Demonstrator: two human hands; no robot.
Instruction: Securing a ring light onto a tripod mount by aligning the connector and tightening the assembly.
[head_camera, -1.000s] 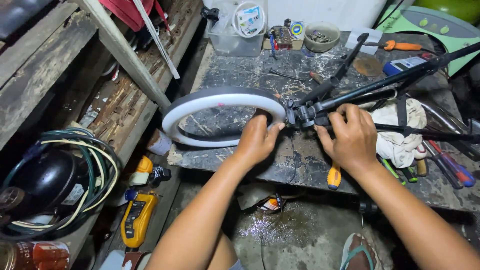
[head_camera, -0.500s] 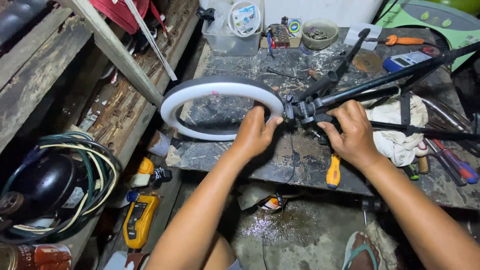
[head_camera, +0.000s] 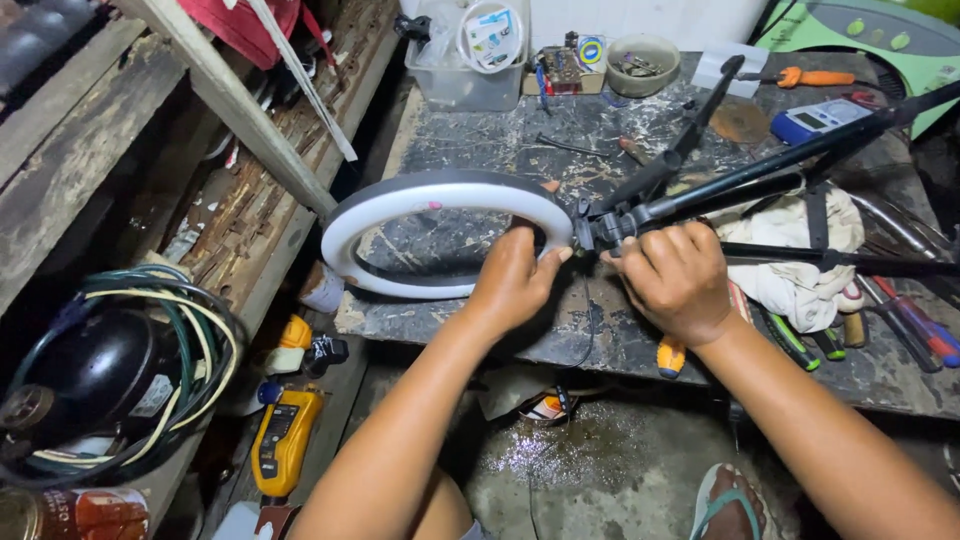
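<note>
A white ring light (head_camera: 400, 205) with a black back lies over the near left part of a dark stained workbench (head_camera: 480, 140). It joins a black tripod (head_camera: 760, 180) whose legs run off to the right. My left hand (head_camera: 515, 280) grips the ring's right side, close to the joint. My right hand (head_camera: 675, 280) is closed around the black mount where ring and tripod meet. The mount itself is mostly hidden under my fingers.
Screwdrivers (head_camera: 800, 340) and a white rag (head_camera: 790, 255) lie right of my hands. A clear plastic box (head_camera: 465, 80), a small bowl (head_camera: 643, 62) and a blue meter (head_camera: 815, 120) stand at the back. A yellow multimeter (head_camera: 285, 440), a black compressor with coiled wires (head_camera: 95, 375) and wooden planks (head_camera: 240, 110) sit on the left.
Both hands and the ring light hold nearly the same place; my left fingers have shifted slightly along the ring toward the joint. The camera view has drifted a little.
</note>
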